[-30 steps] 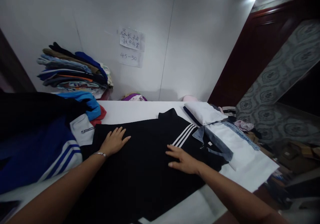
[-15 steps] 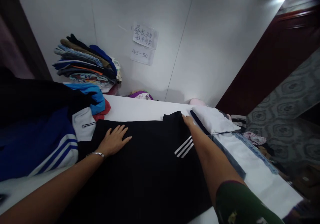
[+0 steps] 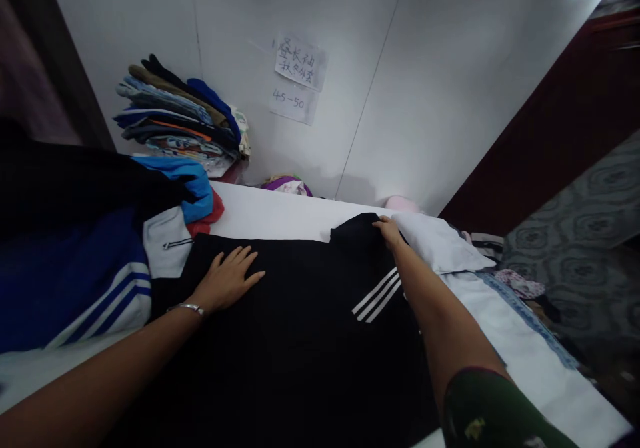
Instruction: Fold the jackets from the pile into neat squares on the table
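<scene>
A black garment with three white stripes (image 3: pixel 300 341) lies spread over the white table. Flat on its upper left part rests my left hand (image 3: pixel 227 281), fingers stretched out, a silver bracelet at the wrist. At the garment's upper right, my right hand (image 3: pixel 389 229) pinches the edge of a raised black fold. The stripes run slantwise just below that hand. The garment's lower part reaches past the bottom of the view and is too dark to show detail.
Blue and white striped clothing (image 3: pixel 95 288) lies heaped on the left, near a folded clothes stack (image 3: pixel 175 118). On the right sit a white folded cloth (image 3: pixel 440 241) and pale blue denim (image 3: pixel 530 315). Two handwritten paper sheets (image 3: pixel 300 65) hang on the wall behind the white table (image 3: pixel 280 218).
My right hand has shifted slightly right and up, pulling the black fold wider. My left hand stays flat in place. The view has turned a little.
</scene>
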Motion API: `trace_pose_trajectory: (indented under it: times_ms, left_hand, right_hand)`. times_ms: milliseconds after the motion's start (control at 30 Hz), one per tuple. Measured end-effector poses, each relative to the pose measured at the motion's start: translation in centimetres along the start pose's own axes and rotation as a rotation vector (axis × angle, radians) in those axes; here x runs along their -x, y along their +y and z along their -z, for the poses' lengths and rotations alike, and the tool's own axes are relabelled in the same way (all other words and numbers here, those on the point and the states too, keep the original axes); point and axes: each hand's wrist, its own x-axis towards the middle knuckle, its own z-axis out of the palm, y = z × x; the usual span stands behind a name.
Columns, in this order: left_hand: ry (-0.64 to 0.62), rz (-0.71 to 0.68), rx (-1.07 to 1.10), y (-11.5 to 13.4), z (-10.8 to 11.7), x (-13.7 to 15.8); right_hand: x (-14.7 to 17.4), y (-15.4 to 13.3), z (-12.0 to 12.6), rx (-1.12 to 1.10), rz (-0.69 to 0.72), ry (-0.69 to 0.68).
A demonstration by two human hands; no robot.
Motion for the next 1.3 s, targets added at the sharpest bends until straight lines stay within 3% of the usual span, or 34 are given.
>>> trace_pose_trajectory:
  times_ms: [133,233,367,400,467,600,767,900,1000,1100,1200,1300]
  left_hand:
    - [0.014,-0.010,0.007,0.1,0.0,0.0]
    - [0.010,-0.009,0.020,0.1,0.2,0.1]
    - [0.033,-0.018,0.056,0.2,0.3,0.1]
    - [0.041,-0.022,0.059,0.2,0.3,0.1]
    - [0.049,-0.025,0.056,0.1,0.2,0.0]
    - [0.039,-0.020,0.032,0.1,0.1,0.0]
    - [0.049,-0.023,0.040,0.1,0.1,0.3]
    - [0.061,-0.028,0.050,0.2,0.3,0.5]
    - [0.055,-0.026,0.060,0.3,0.5,0.5]
    - [0.034,-0.017,0.079,0.4,0.6,0.4]
    - [0.026,-0.024,0.101,0.4,0.7,0.6]
    - [0.117,-0.071,0.121,0.4,1.3,0.9]
  right_hand:
    - [4.4,-0.6,4.2,-0.158,0.071,-0.120]
    - [8.9,-0.3,6.5,-0.182,0.047,-0.259]
    - [13.5,0.3,7.2,-0.055,-0.277,-0.655]
    - [14.0,0.3,6.9,0.003,-0.345,-0.696]
    - [13.9,0.1,5.8,0.100,-0.367,-0.615]
    - [10.6,-0.8,2.7,0.166,-0.265,-0.337]
    - [7.2,-2.0,-2.0,0.174,-0.242,-0.260]
    - [6.3,-4.3,-3.9,0.026,-0.102,-0.195]
    - [5.6,-6.9,-2.2,-0.142,0.049,-0.043]
    - [5.8,-8.9,1.8,-0.300,0.180,0.102]
    - [8.1,-8.9,5.9,-0.591,0.323,0.190]
    - [12.3,-7.2,8.6,-0.740,0.343,0.131]
